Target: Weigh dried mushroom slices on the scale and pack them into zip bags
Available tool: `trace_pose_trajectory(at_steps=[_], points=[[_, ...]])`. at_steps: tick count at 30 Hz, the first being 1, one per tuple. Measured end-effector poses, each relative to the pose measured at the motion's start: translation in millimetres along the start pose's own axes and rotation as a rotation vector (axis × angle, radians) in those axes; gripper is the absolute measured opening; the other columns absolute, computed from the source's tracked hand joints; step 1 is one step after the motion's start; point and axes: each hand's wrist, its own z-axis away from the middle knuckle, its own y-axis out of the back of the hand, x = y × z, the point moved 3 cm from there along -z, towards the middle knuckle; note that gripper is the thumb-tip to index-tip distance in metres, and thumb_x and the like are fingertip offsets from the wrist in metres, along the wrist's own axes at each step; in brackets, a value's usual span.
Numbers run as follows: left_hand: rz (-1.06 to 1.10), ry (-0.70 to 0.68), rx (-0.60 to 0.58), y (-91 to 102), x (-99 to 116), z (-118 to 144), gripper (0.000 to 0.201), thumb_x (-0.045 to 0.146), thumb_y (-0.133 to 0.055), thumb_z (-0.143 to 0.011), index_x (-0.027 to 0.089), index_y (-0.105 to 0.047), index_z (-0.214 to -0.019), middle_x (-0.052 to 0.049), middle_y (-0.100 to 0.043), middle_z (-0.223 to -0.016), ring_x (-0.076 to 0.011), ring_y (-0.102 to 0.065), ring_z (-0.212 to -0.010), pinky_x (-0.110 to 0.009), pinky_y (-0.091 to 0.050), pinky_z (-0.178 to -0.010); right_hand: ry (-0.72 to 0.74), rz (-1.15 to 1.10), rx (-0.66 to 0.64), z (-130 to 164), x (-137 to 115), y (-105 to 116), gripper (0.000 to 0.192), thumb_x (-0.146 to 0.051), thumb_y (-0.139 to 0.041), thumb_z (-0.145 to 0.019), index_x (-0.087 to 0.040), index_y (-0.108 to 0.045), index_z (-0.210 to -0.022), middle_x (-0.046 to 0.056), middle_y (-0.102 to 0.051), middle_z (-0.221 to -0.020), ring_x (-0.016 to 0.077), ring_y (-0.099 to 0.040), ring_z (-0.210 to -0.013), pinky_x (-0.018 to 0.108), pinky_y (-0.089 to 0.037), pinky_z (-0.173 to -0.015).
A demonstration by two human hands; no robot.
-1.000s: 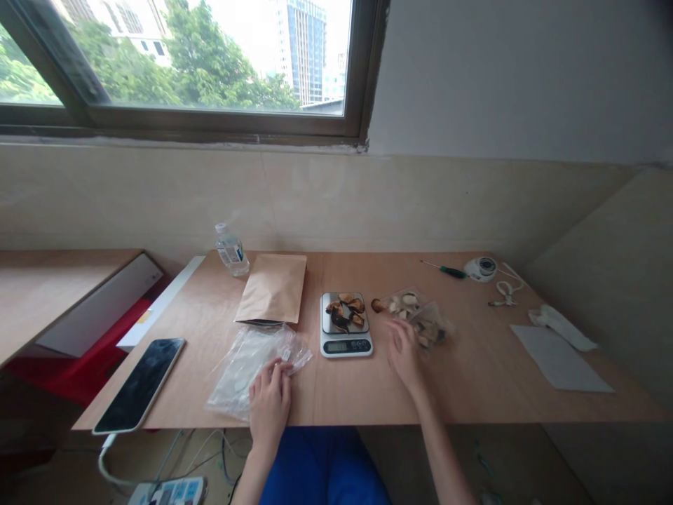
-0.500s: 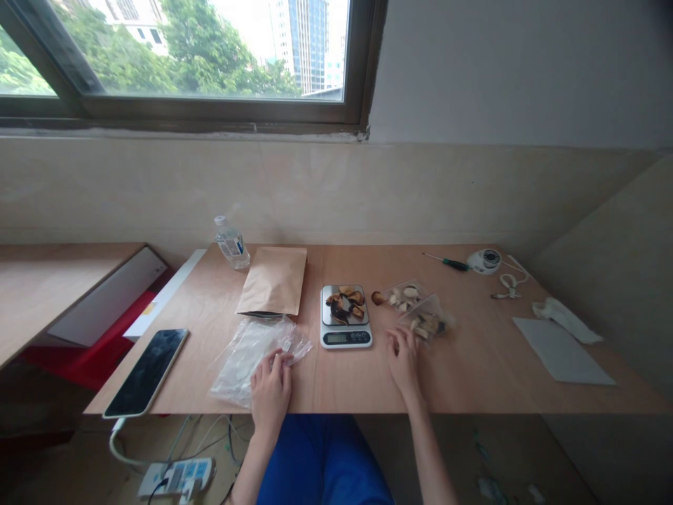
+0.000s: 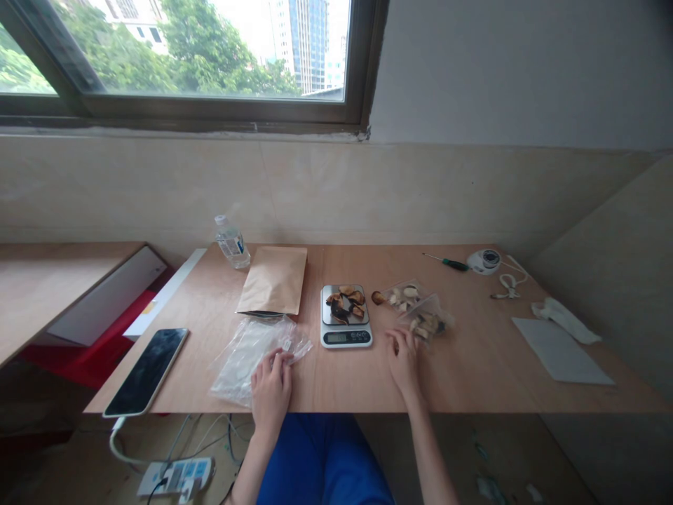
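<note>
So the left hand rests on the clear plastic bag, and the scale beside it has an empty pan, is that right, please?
Not quite: the head view shows the scale with dark and tan dried pieces piled on its pan, not empty. The rest holds: the left hand rests on the clear plastic bag, with the scale beside it on the table.

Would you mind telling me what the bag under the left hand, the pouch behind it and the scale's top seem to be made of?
The crinkled clear bag under the left hand looks like thin glossy plastic: see-through, with wrinkled highlights. The flat brown pouch looks like matte kraft paper, uniformly tan without shine. The small white digital scale has a platform that appears to be brushed metal, grey and reflective, on a probably plastic body.
</note>
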Motion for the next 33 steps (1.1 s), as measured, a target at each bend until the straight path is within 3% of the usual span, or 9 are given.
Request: trace_pose_trajectory(at_steps=[11,15,18,23,28,33], points=[[0.027,-0.013,-0.002,-1.3,-2.9,0.4,0.025,0.021,-0.036,-0.089,0.022,-0.057,-0.102,-0.007,-0.054,-0.117,-0.0229,-0.052,-0.102,-0.037,-0.037,-0.084,0.011,0.123,-0.019,1.5,-2.2,-3.2,0.023,-0.022,-0.040,-0.086,-0.021,-0.063,-0.090,0.010,-0.056,-0.102,0.0263,-0.048,-0.096,0.043,-0.036,-0.085],[0.012,-0.016,0.013,-2.3,-3.0,0.5,0.024,0.021,-0.036,-0.089,0.022,-0.058,-0.100,-0.007,-0.056,-0.115,-0.0222,-0.052,-0.102,-0.037,-0.038,-0.084,0.100,0.127,-0.041,-30.1,-25.0,-6.3,0.023,-0.021,-0.042,-0.086,-0.021,-0.063,-0.096,0.009,-0.056,-0.107,0.0255,-0.048,-0.100,0.043,-0.034,-0.088],[0.002,-0.020,0.024,-2.2,-2.9,0.8,0.025,0.022,-0.037,-0.089,0.022,-0.059,-0.100,-0.007,-0.056,-0.114,-0.0221,-0.053,-0.102,-0.037,-0.038,-0.083,0.172,-0.037,-0.144,-76.6,-43.5,-18.0,0.024,-0.021,-0.040,-0.087,-0.020,-0.062,-0.098,0.008,-0.059,-0.102,0.0221,-0.050,-0.098,0.038,-0.037,-0.089],[0.000,-0.018,0.031,-1.7,-2.1,0.5,0.025,0.022,-0.037,-0.089,0.023,-0.060,-0.100,-0.006,-0.057,-0.114,-0.0213,-0.053,-0.103,-0.036,-0.040,-0.083,0.184,-0.146,-0.498,-141.9,-52.7,-59.6,0.020,-0.026,-0.053,-0.082,-0.019,-0.064,-0.097,0.009,-0.063,-0.103,0.0238,-0.052,-0.103,0.040,-0.035,-0.094],[0.009,-0.012,0.033,-2.8,-3.4,0.7,0.025,0.023,-0.037,-0.089,0.023,-0.060,-0.099,-0.006,-0.057,-0.113,-0.0212,-0.053,-0.102,-0.036,-0.040,-0.082,0.174,-0.222,-0.668,-160.0,-46.2,-86.9,0.019,-0.032,-0.066,-0.073,-0.018,-0.068,-0.086,0.008,-0.070,-0.089,0.0215,-0.062,-0.084,0.033,-0.046,-0.079],[0.024,-0.021,0.038,-4.1,-5.1,1.5,0.025,0.023,-0.038,-0.088,0.023,-0.060,-0.100,-0.007,-0.057,-0.114,-0.0217,-0.052,-0.103,-0.036,-0.039,-0.083,0.127,-0.341,-0.708,-156.4,-40.9,-92.1,0.023,-0.037,-0.064,-0.075,-0.017,-0.067,-0.086,0.007,-0.071,-0.087,0.0185,-0.065,-0.078,0.027,-0.050,-0.070]])
